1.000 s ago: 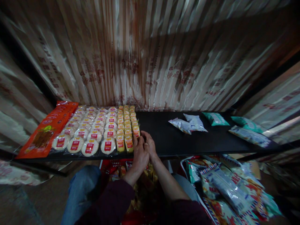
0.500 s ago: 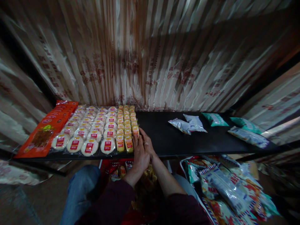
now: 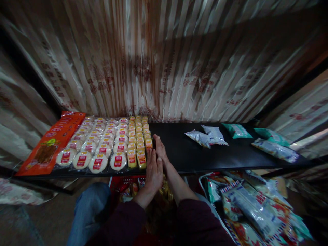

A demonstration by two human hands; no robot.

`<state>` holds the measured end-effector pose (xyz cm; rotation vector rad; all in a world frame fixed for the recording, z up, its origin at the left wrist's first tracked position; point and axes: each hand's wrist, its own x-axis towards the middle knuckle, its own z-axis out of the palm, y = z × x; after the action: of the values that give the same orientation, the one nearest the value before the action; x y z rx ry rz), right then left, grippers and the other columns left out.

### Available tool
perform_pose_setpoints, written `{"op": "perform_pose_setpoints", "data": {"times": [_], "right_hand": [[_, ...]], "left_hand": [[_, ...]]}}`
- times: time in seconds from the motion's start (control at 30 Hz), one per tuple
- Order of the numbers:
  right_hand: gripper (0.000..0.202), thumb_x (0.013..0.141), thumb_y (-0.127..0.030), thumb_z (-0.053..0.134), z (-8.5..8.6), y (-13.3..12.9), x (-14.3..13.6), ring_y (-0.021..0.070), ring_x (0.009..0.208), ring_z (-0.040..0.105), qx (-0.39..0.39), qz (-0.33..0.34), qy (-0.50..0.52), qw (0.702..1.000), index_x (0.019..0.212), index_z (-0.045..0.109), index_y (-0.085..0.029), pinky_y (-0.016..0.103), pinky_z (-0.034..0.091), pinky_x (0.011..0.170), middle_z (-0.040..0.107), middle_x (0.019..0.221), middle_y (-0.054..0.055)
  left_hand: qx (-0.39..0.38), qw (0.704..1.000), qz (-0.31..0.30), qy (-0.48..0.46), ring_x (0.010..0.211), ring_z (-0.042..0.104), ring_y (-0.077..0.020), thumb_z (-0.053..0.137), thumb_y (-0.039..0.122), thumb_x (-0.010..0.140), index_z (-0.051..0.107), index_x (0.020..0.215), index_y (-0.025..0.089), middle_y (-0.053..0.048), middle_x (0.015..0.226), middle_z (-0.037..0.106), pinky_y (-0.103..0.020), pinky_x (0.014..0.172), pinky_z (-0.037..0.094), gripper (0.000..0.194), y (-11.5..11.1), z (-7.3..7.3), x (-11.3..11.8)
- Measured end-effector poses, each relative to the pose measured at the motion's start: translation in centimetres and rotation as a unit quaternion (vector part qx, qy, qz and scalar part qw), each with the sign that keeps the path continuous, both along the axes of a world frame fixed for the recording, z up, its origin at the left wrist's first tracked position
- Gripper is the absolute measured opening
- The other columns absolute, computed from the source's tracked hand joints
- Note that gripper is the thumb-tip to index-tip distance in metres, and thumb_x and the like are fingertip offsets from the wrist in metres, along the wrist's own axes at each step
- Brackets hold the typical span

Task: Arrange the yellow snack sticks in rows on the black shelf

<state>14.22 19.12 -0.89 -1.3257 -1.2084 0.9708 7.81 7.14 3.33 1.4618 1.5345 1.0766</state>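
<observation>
Rows of round white wrapped crackers (image 3: 118, 160) and narrower rows of small yellow packets (image 3: 132, 157) lie on the black shelf (image 3: 174, 147). My left hand (image 3: 154, 171) is at the shelf's front edge, fingers stretched out, its tips at the front end of the rightmost yellow row. Just right of that row, my right hand (image 3: 160, 150) rests on its edge with fingers extended, beside the yellow packets. The hands touch or nearly touch each other. Neither hand grips anything.
An orange bag (image 3: 51, 145) lies at the shelf's left end. Silver packets (image 3: 214, 135) and green packets (image 3: 237, 131) lie to the right. Below are a red basket (image 3: 115, 182) of small packets and a container of larger snack bags (image 3: 251, 208). Patterned curtain (image 3: 164, 61) hangs behind.
My left hand has drawn slightly back toward me, and my right hand has straightened beside the yellow row. The view has shifted slightly.
</observation>
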Motion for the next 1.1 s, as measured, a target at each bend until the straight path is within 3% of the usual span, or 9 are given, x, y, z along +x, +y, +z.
{"op": "perform_pose_setpoints", "data": {"times": [0.27,0.37,0.47,0.63,0.83,0.97,1.1], "right_hand": [[0.066,0.09,-0.066,0.022,0.4,0.3,-0.4,0.019,0.127,0.05,-0.009,0.055,-0.033,0.998,0.126,0.058,-0.024,0.039,0.037,0.108,0.058,0.132,0.004],[0.068,0.089,-0.067,0.023,0.3,0.1,-0.3,0.0196,0.128,0.048,-0.02,0.036,-0.025,0.999,0.128,0.056,-0.023,0.04,0.036,0.109,0.055,0.136,0.006],[0.07,0.089,-0.066,0.022,0.1,-0.9,0.0,0.0199,0.131,0.045,-0.019,0.015,0.004,1.0,0.131,0.054,-0.02,0.04,0.035,0.11,0.051,0.139,0.007],[0.067,0.09,-0.064,0.026,-0.2,-4.5,0.4,0.0217,0.128,0.049,0.006,0.021,0.055,0.998,0.129,0.053,-0.017,0.039,0.039,0.107,0.051,0.139,0.011],[0.05,0.089,-0.055,0.039,0.9,-9.2,0.5,0.0209,0.11,0.06,0.027,-0.029,0.046,0.998,0.115,0.059,-0.016,0.038,0.047,0.097,0.064,0.118,0.013],[0.036,0.088,-0.047,0.047,0.8,-13.9,0.4,0.0176,0.091,0.065,0.045,-0.036,0.04,0.998,0.104,0.062,-0.019,0.032,0.05,0.084,0.07,0.095,0.006],[0.03,0.086,-0.044,0.049,-1.6,-18.6,0.1,0.0151,0.066,0.062,-0.017,0.02,0.011,1.0,0.094,0.066,-0.021,0.027,0.049,0.064,0.068,0.073,0.001]], "left_hand": [[-0.017,1.0,-0.001,-0.01,0.144,0.014,-0.0185,0.026,0.036,0.093,0.029,0.145,0.005,-0.014,0.155,0.02,-0.036,0.119,0.011,0.06,0.3,0.5,-0.2],[-0.004,1.0,-0.003,0.001,0.144,0.014,-0.0198,0.026,0.035,0.093,0.028,0.144,0.001,-0.016,0.154,0.021,-0.037,0.119,0.012,0.062,0.3,0.6,-0.3],[0.021,1.0,-0.002,0.009,0.145,0.013,-0.0196,0.027,0.035,0.093,0.032,0.143,0.005,-0.014,0.154,0.024,-0.038,0.119,0.014,0.059,-0.1,0.4,-0.5],[0.048,0.998,-0.026,0.034,0.143,0.019,-0.0197,0.027,0.034,0.093,0.038,0.139,0.005,-0.015,0.151,0.031,-0.037,0.119,0.017,0.056,-2.0,-0.2,-0.2],[0.066,0.994,-0.061,0.057,0.138,0.033,-0.021,0.021,0.034,0.095,0.042,0.135,0.008,-0.016,0.143,0.044,-0.04,0.116,0.025,0.052,-5.1,-1.7,0.1],[0.154,0.98,-0.099,0.072,0.123,0.049,-0.0218,0.021,0.032,0.096,0.051,0.122,0.012,-0.016,0.124,0.058,-0.044,0.108,0.037,0.044,-8.1,-3.8,-1.0],[0.17,0.964,-0.177,0.104,0.107,0.057,-0.0216,0.026,0.032,0.095,0.056,0.111,0.014,-0.014,0.108,0.063,-0.041,0.095,0.046,0.039,-11.5,-6.7,-3.7]]}}
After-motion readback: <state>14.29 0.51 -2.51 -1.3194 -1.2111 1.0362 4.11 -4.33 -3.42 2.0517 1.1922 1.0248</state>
